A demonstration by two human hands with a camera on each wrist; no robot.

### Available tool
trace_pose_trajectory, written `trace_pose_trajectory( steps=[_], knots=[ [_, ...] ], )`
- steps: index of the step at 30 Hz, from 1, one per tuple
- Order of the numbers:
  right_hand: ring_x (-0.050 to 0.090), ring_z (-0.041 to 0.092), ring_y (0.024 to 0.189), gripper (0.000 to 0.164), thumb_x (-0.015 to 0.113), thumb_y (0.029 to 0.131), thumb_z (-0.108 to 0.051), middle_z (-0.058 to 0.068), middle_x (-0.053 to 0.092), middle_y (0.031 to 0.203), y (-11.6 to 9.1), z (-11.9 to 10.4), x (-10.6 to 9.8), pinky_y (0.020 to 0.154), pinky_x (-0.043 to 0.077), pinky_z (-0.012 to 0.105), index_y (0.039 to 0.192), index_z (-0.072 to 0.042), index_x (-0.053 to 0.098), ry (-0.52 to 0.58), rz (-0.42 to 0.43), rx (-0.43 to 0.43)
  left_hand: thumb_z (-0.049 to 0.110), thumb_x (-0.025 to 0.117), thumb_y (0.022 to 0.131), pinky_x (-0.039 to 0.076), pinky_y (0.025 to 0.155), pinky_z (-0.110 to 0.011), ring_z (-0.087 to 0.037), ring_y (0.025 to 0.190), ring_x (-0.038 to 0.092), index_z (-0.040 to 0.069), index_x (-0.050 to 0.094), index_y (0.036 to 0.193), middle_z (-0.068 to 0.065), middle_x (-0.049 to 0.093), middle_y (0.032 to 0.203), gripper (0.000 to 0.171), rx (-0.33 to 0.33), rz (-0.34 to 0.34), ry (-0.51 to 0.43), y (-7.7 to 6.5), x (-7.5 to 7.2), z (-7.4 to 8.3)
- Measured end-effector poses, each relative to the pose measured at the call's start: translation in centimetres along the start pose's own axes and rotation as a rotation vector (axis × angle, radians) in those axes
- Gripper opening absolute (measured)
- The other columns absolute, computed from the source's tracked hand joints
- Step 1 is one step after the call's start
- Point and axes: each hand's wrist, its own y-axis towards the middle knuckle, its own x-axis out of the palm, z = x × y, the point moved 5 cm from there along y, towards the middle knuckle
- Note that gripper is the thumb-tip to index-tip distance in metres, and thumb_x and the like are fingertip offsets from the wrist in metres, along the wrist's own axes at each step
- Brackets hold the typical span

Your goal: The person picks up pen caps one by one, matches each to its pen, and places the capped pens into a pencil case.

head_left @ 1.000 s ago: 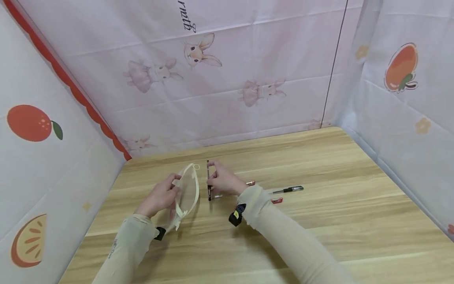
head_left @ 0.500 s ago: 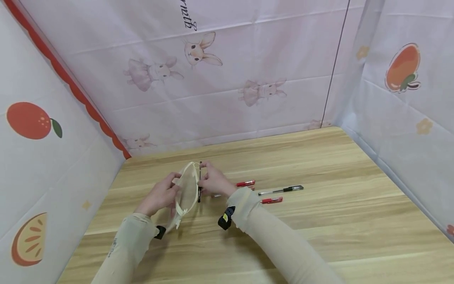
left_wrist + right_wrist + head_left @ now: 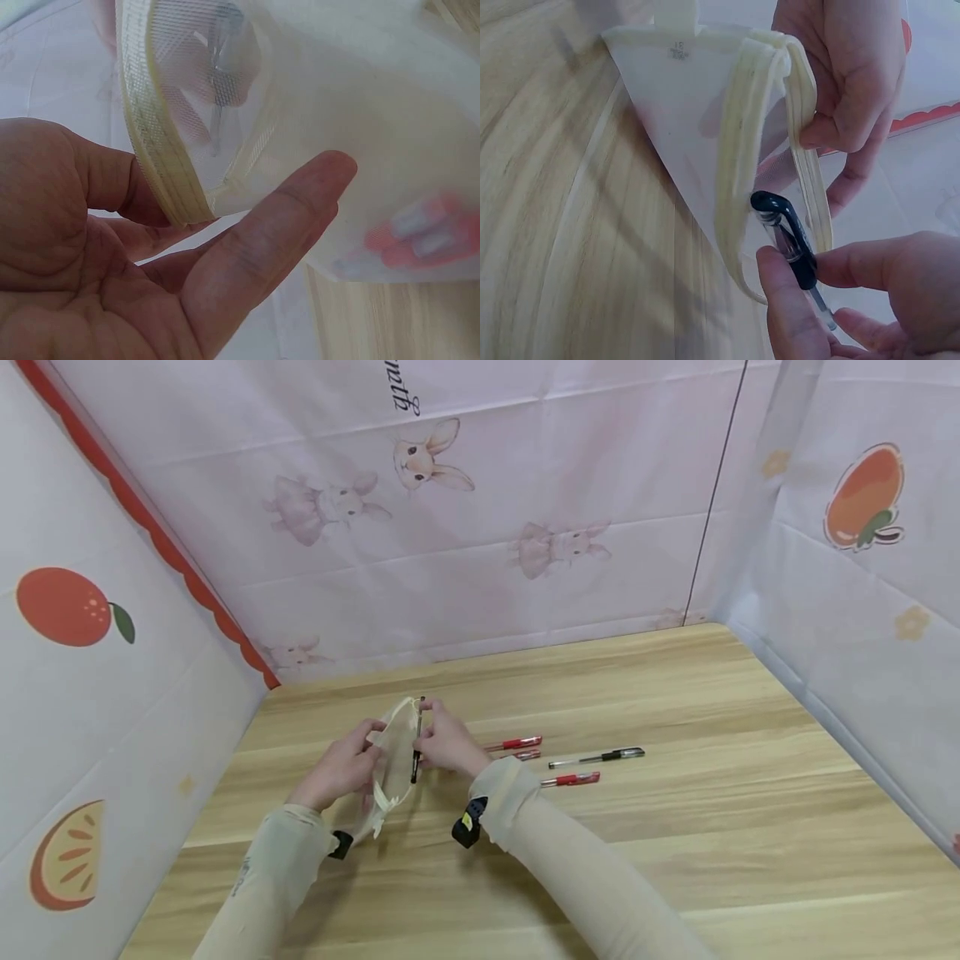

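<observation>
My left hand (image 3: pixel 341 770) holds a pale, see-through zipper pouch (image 3: pixel 682 127) by its yellowish zipper edge, pinched between thumb and fingers. The pouch's mouth gapes toward my right hand (image 3: pixel 452 743). Between thumb and fingers, that hand pinches a black gel pen (image 3: pixel 802 262), its capped end right at the zippered opening in the right wrist view. Through the pouch's cloudy side in the left wrist view show red-and-clear pen-like things (image 3: pixel 420 229), blurred, lying low inside.
To the right of my hands on the wooden table (image 3: pixel 675 852) lie red pens (image 3: pixel 572 779) and another black pen (image 3: pixel 600 757). Printed cloth walls (image 3: pixel 480 577) stand behind and at both sides of the table.
My right hand has moved left with the black pen, from beside the pouch to its mouth. The red pens on the table show more fully. My left hand stays on the pouch.
</observation>
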Motion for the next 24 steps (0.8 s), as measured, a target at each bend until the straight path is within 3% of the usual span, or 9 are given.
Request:
trace_pose_trajectory(
  steps=[8, 11, 15, 20, 24],
  knots=[
    [0.069, 0.031, 0.075, 0.068, 0.064, 0.102, 0.003, 0.002, 0.053, 0.084, -0.1, -0.1, 0.0, 0.083, 0.065, 0.051, 0.163, -0.008, 0.034, -0.006, 0.027, -0.016, 0.014, 0.04, 0.113, 0.066, 0.079, -0.045, -0.037, 0.105, 0.075, 0.006, 0.037, 0.16, -0.034, 0.062, 0.139, 0.048, 0.009, -0.002, -0.012, 0.1, -0.1, -0.1],
    [0.068, 0.026, 0.069, 0.069, 0.066, 0.102, 0.0, 0.001, 0.055, 0.081, -0.2, 0.0, 0.2, 0.071, 0.063, 0.038, 0.163, -0.007, 0.034, -0.059, 0.03, -0.025, 0.014, 0.04, 0.113, 0.066, 0.078, -0.045, -0.037, 0.103, 0.076, 0.006, 0.037, 0.16, -0.034, 0.062, 0.139, 0.049, 0.013, -0.001, -0.02, 0.1, -0.1, 0.0],
    [0.059, 0.016, 0.063, 0.07, 0.069, 0.1, -0.003, -0.002, 0.056, 0.078, -0.3, -0.1, 0.3, 0.057, 0.045, 0.022, 0.162, -0.006, 0.037, -0.161, 0.05, -0.033, 0.014, 0.04, 0.112, 0.066, 0.078, -0.045, -0.037, 0.103, 0.076, 0.006, 0.037, 0.16, -0.035, 0.061, 0.14, 0.048, 0.013, -0.001, -0.024, 0.2, -0.1, 0.0],
    [0.047, 0.008, 0.058, 0.07, 0.07, 0.1, -0.005, -0.005, 0.052, 0.073, -0.5, -0.3, 0.6, 0.052, 0.039, 0.02, 0.162, -0.005, 0.039, -0.226, 0.044, -0.022, 0.013, 0.04, 0.112, 0.065, 0.076, -0.044, -0.037, 0.103, 0.075, 0.006, 0.038, 0.159, -0.035, 0.062, 0.139, 0.047, 0.009, -0.002, -0.024, 0.0, -0.2, 0.0],
    [0.053, 0.011, 0.058, 0.071, 0.071, 0.1, -0.004, -0.004, 0.053, 0.073, -0.6, -0.4, 1.0, 0.051, 0.041, 0.02, 0.162, -0.004, 0.038, -0.221, 0.032, -0.017, 0.013, 0.04, 0.112, 0.065, 0.077, -0.043, -0.035, 0.099, 0.075, 0.006, 0.038, 0.158, -0.034, 0.062, 0.138, 0.046, 0.001, -0.003, -0.023, -0.2, -0.3, 0.0]
  ],
)
